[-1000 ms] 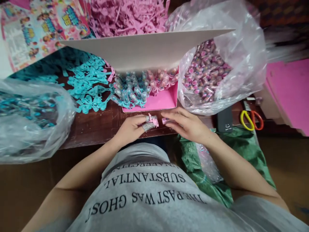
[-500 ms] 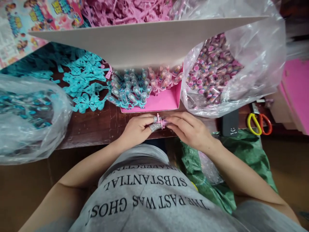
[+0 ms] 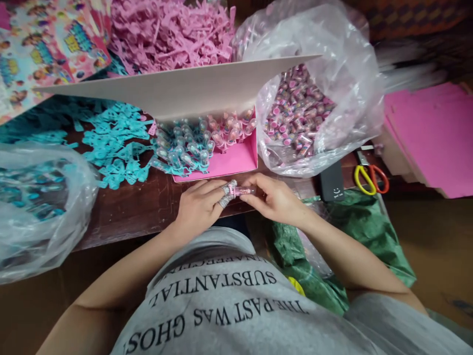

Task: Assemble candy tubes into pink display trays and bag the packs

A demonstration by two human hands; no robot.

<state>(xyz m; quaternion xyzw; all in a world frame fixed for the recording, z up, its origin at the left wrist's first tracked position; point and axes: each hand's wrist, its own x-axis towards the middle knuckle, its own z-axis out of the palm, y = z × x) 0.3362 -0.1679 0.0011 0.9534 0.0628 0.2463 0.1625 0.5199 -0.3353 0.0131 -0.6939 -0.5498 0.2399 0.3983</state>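
My left hand (image 3: 197, 204) is closed on the base of a small pink plastic toy (image 3: 242, 191) with a clear capsule, its thumb and a finger wrapped in silvery tape (image 3: 225, 199). At the capsule's other end, the thumb and fingers of my right hand (image 3: 277, 199) pinch its tip. The toy lies sideways between both hands, just in front of an open box (image 3: 236, 161) with a pink inside. Standing in that box are teal toys (image 3: 185, 150) with clear capsules on the left and pink ones (image 3: 231, 129) at the back right.
Loose teal pieces (image 3: 125, 162) lie left of the box, pink pieces (image 3: 173, 37) behind it. Plastic bags hold teal capsules (image 3: 37, 192) and pink capsules (image 3: 301, 116). Scissors (image 3: 370, 180), a black phone-like object (image 3: 331, 183) and pink card sheets (image 3: 428, 138) are at the right.
The view has swung right, so the table things sit further left. My right fingers have shifted along to the capsule's end, and more of the clear capsule shows between my hands.
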